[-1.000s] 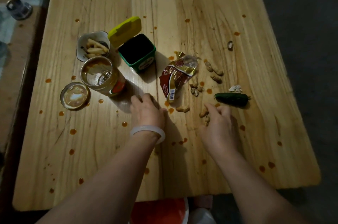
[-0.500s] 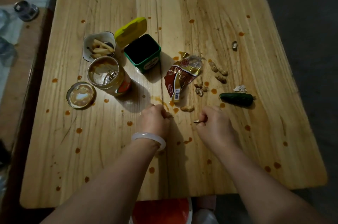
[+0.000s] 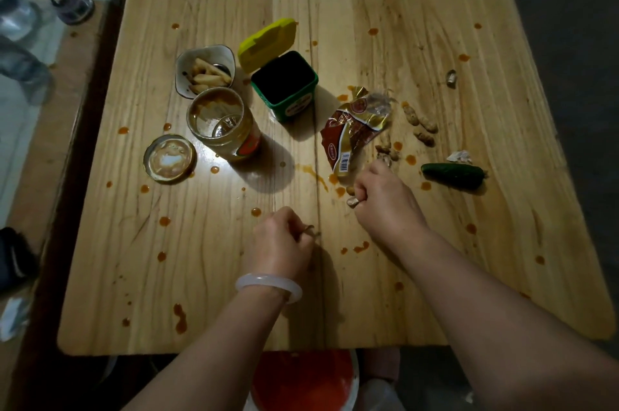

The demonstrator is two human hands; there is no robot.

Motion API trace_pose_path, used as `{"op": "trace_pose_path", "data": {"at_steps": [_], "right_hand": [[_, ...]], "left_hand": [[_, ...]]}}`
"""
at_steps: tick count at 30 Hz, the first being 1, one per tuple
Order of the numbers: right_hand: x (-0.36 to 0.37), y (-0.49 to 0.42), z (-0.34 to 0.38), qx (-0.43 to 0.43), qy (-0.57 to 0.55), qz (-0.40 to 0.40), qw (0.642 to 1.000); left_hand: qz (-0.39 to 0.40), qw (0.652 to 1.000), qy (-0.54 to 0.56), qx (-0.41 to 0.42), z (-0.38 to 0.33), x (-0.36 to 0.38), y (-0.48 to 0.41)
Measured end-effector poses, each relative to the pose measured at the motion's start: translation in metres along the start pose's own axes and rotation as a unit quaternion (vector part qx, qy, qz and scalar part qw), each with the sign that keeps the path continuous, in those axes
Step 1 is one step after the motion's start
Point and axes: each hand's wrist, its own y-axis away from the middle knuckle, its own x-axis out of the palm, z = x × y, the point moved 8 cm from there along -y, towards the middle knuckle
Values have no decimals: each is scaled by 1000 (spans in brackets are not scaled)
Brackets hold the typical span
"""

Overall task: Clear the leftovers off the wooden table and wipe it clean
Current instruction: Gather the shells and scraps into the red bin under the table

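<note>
The wooden table [image 3: 385,25] is dotted with orange sauce spots [image 3: 361,247]. My left hand [image 3: 281,239], with a pale bangle on its wrist, is curled into a fist at the table's middle front, and a bit of peanut shell sticks out of it. My right hand [image 3: 385,201] is curled round peanut shells, just below the torn red and gold snack wrapper [image 3: 355,129]. Loose peanuts [image 3: 422,124] lie right of the wrapper. A small green cucumber [image 3: 452,173] lies to the right of my right hand.
A green tub with its yellow lid open [image 3: 284,85], a bowl of fries [image 3: 204,73], a smeared glass jar [image 3: 224,124] and its lid [image 3: 169,158] stand left of centre. A red basin [image 3: 303,380] sits below the table's front edge. A side table [image 3: 30,52] is at the left.
Both hands have closed from spread fingers into fists on peanut shells. The left hand drew back toward me; the right moved left toward the wrapper. A sauce smear shows where the left hand was.
</note>
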Motion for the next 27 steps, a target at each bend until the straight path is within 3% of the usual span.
{"op": "trace_pose_path", "data": {"at_steps": [9,15,20,27], "right_hand": [[3,16,1,-47,1,-6,999],[2,46,8,-59,-66,-17,996],[13,96,21,-62,-121,23,990],[62,169,7,-14,-150,142,978]], "left_hand": [[4,996,69,-49,18,-11,25],[21,982,165,-84,38,-16,42],[37,975,198,-93,58,-12,73],[64,977,168,-117,94,-3,134]]}}
